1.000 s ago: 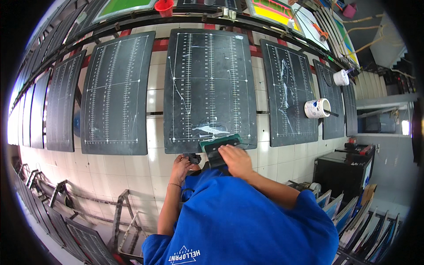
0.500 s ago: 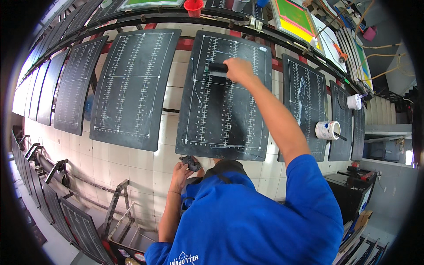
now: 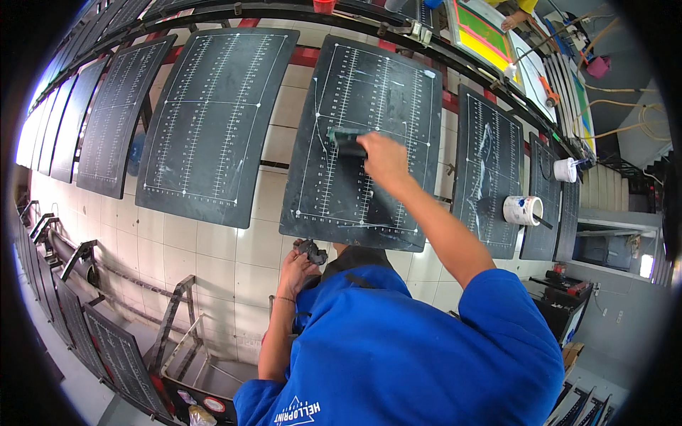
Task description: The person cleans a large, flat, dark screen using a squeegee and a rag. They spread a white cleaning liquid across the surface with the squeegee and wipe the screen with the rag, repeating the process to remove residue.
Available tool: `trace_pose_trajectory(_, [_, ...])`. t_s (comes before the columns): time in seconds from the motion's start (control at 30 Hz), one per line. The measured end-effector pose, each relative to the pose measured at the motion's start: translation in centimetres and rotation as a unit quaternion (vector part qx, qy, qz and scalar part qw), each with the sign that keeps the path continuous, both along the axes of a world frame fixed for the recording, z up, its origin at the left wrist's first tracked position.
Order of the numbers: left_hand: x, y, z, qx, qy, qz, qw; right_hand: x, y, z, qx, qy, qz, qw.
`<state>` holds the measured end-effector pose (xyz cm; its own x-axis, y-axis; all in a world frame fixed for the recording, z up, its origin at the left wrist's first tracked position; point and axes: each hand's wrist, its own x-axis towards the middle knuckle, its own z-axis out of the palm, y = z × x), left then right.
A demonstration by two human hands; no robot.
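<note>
A dark printing board [image 3: 398,106] with white ruler lines lies before me, with pale streaks on its surface. My right hand [image 3: 387,160] is closed around a wide black-handled scraper [image 3: 346,136], whose greenish edge meets the left middle of the board. Fingers hide part of the handle. Below the board's near edge, my left hand [image 3: 295,275] grips a crumpled dark wad [image 3: 311,251], its material unclear.
Similar boards [image 3: 213,113] stand in a row on both sides. A white paint-smeared tub [image 3: 522,210] and a smaller white cup [image 3: 565,170] sit on boards to the right. Across the rail [image 3: 355,23], another person's hand [image 3: 513,21] is near a green-and-yellow screen frame [image 3: 483,44].
My right hand has drawn the scraper nearer to me over the board, and its edge now looks greener. The left hand keeps the wad. More of the other person shows at top right.
</note>
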<state>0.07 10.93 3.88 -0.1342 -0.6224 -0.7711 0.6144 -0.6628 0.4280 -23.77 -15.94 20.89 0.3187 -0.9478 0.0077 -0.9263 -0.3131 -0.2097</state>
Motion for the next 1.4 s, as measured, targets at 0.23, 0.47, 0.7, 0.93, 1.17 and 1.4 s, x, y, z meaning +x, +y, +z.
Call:
trace_pose_trajectory(0.23, [-0.7,-3.8,1.2,-0.057,-0.020,-0.051,0.997,-1.7,2.4,3.6,0.253,0.043,0.042,0.966])
trace_pose_trajectory(0.47, [0.8,-3.6,1.7,-0.045,-0.037,-0.071,0.996,-15.6,1.2,4.0,0.512,-0.339,-0.167,0.771])
trace_pose_trajectory(0.7, [2.2,-1.7,-0.1,-0.016,-0.041,-0.067,0.997,-33.5,7.2,6.9,0.269,-0.413,-0.398,0.774])
trace_pose_trajectory(0.93, [1.7,-3.2,0.2,-0.003,-0.048,-0.104,0.993,-39.6,12.9,2.3,0.210,-0.195,-0.553,0.782])
trace_pose_trajectory(1.17, [1.7,-5.7,1.1,-0.013,-0.061,-0.088,0.994,-44.1,17.2,1.8,0.165,-0.127,-0.583,0.785])
trace_pose_trajectory(1.4, [1.2,-5.6,1.6,-0.013,-0.057,-0.117,0.991,-32.8,20.2,-1.6,0.007,0.183,-0.512,0.839])
